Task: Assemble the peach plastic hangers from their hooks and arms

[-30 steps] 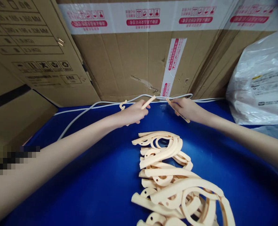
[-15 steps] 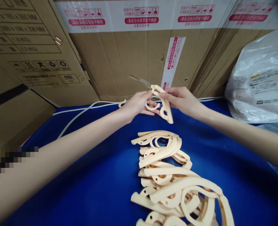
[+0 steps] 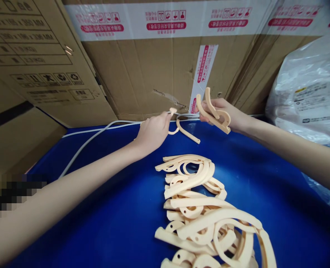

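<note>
Head view: the left hand [image 3: 153, 131] was extended over the far part of the blue table surface [image 3: 98, 208], with its fingers closed narrowly around the upper end of a thin cream hooked piece [image 3: 189, 134]. The small hook of this piece stood above the fingertips. Its long curved arm sloped down to the right, just above the table. The right hand [image 3: 226, 116] was raised near the far edge of the table, level with the base of the cardboard boxes [image 3: 153, 74]. It held a thicker cream forked piece [image 3: 212, 114] in a closed pinch. Two prongs of this piece pointed up and to the left, and its lower end pointed down to the right. The two held pieces were near each other but apart, with the forked piece higher and to the right.

A pile of cream hanger parts [image 3: 206, 212] lay on the table, nearer the camera than both hands. It ran from the table's middle to the lower edge of the frame, and its curved parts overlapped one another. A white cable [image 3: 98, 132] ran along the far edge of the table, behind the hands, and bent toward the left side. A printed carton [image 3: 42, 56] leaned at the left. A clear plastic bag [image 3: 312, 89] with labels stood at the right.
</note>
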A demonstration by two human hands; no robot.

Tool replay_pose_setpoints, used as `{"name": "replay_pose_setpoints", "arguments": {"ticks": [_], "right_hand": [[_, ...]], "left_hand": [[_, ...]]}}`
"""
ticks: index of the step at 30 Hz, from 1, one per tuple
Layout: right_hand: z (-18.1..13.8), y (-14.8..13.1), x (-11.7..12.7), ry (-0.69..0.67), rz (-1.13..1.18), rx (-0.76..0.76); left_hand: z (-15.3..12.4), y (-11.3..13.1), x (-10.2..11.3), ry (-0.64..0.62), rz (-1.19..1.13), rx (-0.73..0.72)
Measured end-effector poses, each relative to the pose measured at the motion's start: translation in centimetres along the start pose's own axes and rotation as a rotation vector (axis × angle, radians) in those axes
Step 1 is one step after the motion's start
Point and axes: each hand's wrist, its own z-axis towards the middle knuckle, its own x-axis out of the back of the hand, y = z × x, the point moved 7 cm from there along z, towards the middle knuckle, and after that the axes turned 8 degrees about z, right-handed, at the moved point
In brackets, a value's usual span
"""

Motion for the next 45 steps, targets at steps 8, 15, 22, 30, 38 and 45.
{"name": "replay_pose_setpoints", "arguments": {"ticks": [8, 15, 22, 30, 38, 45], "right_hand": [[0.0, 0.1, 1.7, 0.081, 0.146, 0.072], [-1.1, -0.2, 3.9, 0.192, 0.126, 0.112], [-2.7, -3.5, 7.3, 0.455, -0.174, 0.317], [-3.4, -4.3, 7.4, 0.577, -0.173, 0.449], [-4.0, -7.2, 4.4, 0.579, -0.215, 0.761], [-3.3, -6.9, 0.1, 0.389, -1.081, 0.505]], "left_hand": [[1.5, 1.6, -1.6, -0.005, 0.225, -0.261], [3.0, 8.5, -3.3, 0.045, 0.406, -1.001], [5.3, 13.0, -3.5, -0.018, 0.336, -1.024], [7.3, 10.9, -1.7, -0.196, -0.383, -0.733], [5.4, 4.5, 1.1, -0.512, -1.444, -0.088], [2.6, 0.8, 2.1, -0.463, -1.385, 0.242]]}}
